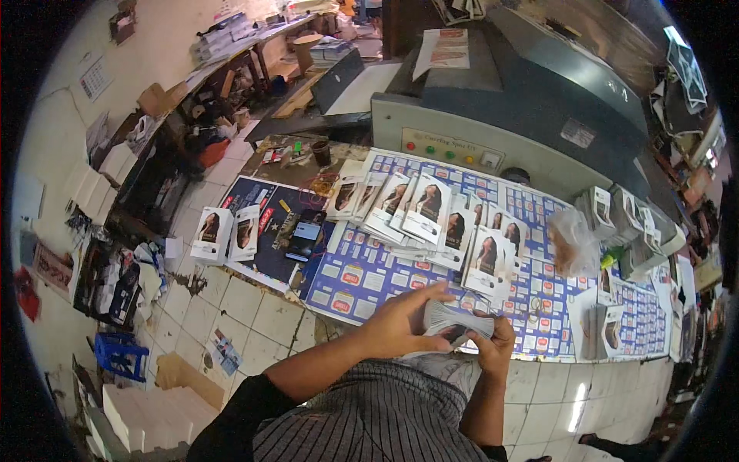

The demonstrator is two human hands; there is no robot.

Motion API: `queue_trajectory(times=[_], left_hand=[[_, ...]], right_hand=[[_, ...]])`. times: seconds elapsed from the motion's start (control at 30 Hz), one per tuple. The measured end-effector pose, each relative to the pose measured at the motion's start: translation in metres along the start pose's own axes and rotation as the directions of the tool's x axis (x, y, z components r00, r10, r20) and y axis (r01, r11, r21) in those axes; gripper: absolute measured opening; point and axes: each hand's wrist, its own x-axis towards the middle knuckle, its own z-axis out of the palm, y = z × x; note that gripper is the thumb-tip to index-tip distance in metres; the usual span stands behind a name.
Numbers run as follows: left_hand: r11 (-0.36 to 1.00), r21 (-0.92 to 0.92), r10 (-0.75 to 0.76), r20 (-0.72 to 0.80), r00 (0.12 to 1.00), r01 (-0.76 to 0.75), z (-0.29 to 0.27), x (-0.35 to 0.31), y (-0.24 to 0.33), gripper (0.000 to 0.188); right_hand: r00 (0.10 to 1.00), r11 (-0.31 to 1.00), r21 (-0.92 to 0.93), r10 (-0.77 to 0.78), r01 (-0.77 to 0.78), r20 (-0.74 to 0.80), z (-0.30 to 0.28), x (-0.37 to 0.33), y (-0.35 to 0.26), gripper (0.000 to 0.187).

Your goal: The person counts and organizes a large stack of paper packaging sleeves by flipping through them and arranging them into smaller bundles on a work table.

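Both my hands hold a thick stack of printed cards (454,322) in front of my body, just over the near edge of the table. My left hand (400,323) covers the stack's left side with fingers stretched across its top. My right hand (496,343) cups the stack from the right and below. On the table beyond, several overlapping piles of cards with a portrait picture (427,212) are fanned out over blue printed sheets (362,273).
A large grey-blue machine with coloured buttons (493,115) stands behind the table. A phone (305,235) lies on dark sheets at left beside two card piles (227,231). A clear plastic bag (573,242) and more card stacks (623,219) sit at right. Tiled floor, blue stool (119,356) lower left.
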Motion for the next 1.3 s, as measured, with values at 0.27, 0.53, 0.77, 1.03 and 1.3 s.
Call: queue_trajectory(times=[0.27, 0.53, 0.77, 1.03, 1.3], left_hand=[[0.979, 0.008, -0.204, -0.043, 0.978, 0.205, 0.004, -0.006, -0.018, 0.031], [0.93, -0.301, -0.277, -0.197, 0.94, 0.211, 0.015, -0.005, -0.017, 0.03], [0.933, -0.152, -0.333, -0.026, 0.943, 0.325, 0.013, -0.013, -0.03, 0.031], [0.882, -0.018, -0.46, 0.188, 0.868, 0.472, 0.018, -0.016, -0.05, 0.04], [0.92, -0.019, -0.387, 0.128, 0.913, 0.393, 0.019, -0.027, -0.079, 0.043]], right_hand=[[0.996, 0.99, 0.113, 0.077, -0.082, 0.043, 0.002, -0.001, 0.008, 0.021], [0.998, 0.952, 0.306, 0.032, -0.012, -0.061, 0.03, 0.005, -0.003, 0.024], [0.98, 0.899, 0.433, 0.022, 0.068, -0.198, 0.037, 0.014, -0.017, 0.024], [0.962, 0.83, 0.547, 0.052, 0.108, -0.269, 0.014, 0.032, -0.014, 0.03], [0.975, 0.821, 0.562, 0.035, 0.097, -0.22, 0.018, 0.029, -0.006, 0.037]])
